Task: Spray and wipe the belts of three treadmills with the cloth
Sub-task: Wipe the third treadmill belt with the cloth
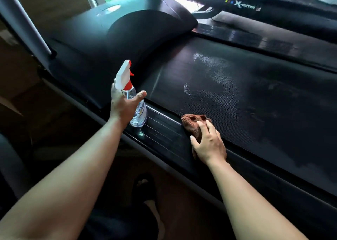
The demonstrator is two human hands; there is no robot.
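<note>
the person leans over the near treadmill with both bare arms stretched out. the left hand is wrapped around the upper body of the spray bottle, thumb across the front and fingers behind the neck. the clear bottle stands upright with its base on the ribbed side rail, and its white and red trigger head points up towards the motor cover. the right hand lies over the bunched brown cloth, fingers bent over the top of it and thumb tucked against its near side, so it is clamped on the cloth. the cloth sits right at the near edge of the belt, where belt and rail meet. further in on the belt there is a whitish wet patch, well apart from the cloth. a second treadmill stands just beyond. a grey upright post rises at the left. below, a foot in a dark sandal rests on the floor.
</note>
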